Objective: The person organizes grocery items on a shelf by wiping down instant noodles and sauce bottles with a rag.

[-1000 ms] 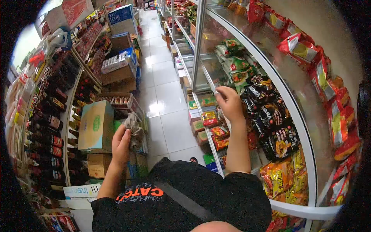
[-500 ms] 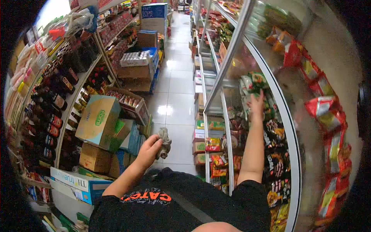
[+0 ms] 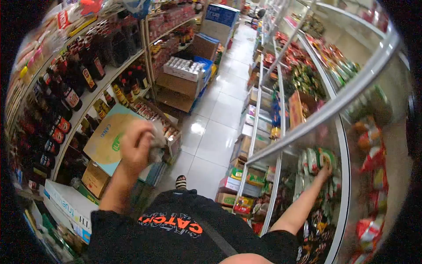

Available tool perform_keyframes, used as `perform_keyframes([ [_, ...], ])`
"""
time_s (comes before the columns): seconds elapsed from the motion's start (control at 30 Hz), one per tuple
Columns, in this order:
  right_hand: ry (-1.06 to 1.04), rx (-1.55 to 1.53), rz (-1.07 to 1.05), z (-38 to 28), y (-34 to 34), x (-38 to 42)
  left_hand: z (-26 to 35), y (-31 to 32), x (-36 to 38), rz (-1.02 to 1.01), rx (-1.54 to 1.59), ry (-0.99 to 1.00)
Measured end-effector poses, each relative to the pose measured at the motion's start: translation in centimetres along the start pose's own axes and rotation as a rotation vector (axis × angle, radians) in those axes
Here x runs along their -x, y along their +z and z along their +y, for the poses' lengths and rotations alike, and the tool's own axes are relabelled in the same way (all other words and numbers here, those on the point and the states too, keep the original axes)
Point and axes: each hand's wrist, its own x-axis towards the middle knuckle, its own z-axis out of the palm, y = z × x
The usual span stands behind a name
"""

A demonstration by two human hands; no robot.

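Observation:
My left hand (image 3: 137, 145), blurred by motion, is raised in front of the tan and light-blue carton (image 3: 110, 134), its fingers wrapped round a crumpled grey cloth (image 3: 157, 143). On the other side, my right hand (image 3: 324, 170) reaches inside the framed display case. Its fingers lie against the green-and-white packets (image 3: 313, 159) there; whether they grip one is too small to tell. Dark packets (image 3: 317, 224) are stacked below that arm.
Bottles (image 3: 70, 99) line the left shelves. A metal frame bar (image 3: 325, 108) crosses above my right arm. White boxes (image 3: 66, 207) stand low at the left. Red packets (image 3: 373, 163) hang at the far right. The tiled aisle (image 3: 211, 136) runs ahead, with cartons along both sides.
The view has turned and tilted. My left hand has risen and moved left with the cloth, from over the aisle to the carton. My right hand now touches the packets, its fingers less spread.

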Motion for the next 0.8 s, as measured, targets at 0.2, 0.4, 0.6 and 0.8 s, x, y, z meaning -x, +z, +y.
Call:
perform_keyframes([
  [0.2, -0.241, 0.275, 0.216, 0.4, -2.1, 1.8, 8.3, -9.2, -11.2, 0.114, -0.651, 0.709],
  [0.4, -0.083, 0.146, 0.117, -10.2, 1.6, 18.1, 9.6, -7.7, -13.3, -0.241, -0.778, 1.022],
  [0.6, -0.056, 0.588, -0.871, -17.1, 2.9, 21.6, 11.2, -4.6, -13.3, -0.350, -0.751, 1.050],
  [0.8, -0.133, 0.609, -1.339, -19.3, 10.2, 21.6, 13.6, -3.1, -13.3, -0.374, -0.775, 1.050],
])
